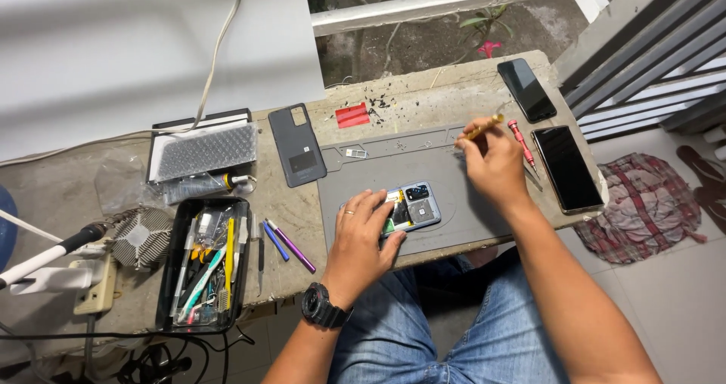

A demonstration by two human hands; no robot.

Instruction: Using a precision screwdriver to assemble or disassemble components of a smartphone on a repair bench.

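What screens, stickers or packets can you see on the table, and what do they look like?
Upper phone: far right corner, black rectangle, screen dark.
Lower phone: right edge, bigger dark glossy rectangle.
Bubble-wrap packet: left, flat, silvery.
Red sticker: top middle, small rectangle.
Grey back cover: dark square label.

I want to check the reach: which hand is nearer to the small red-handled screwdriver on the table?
The right hand. It holds a yellow tool just left of the red-handled screwdriver, almost touching it. The left hand rests on the opened phone, farther left and lower.
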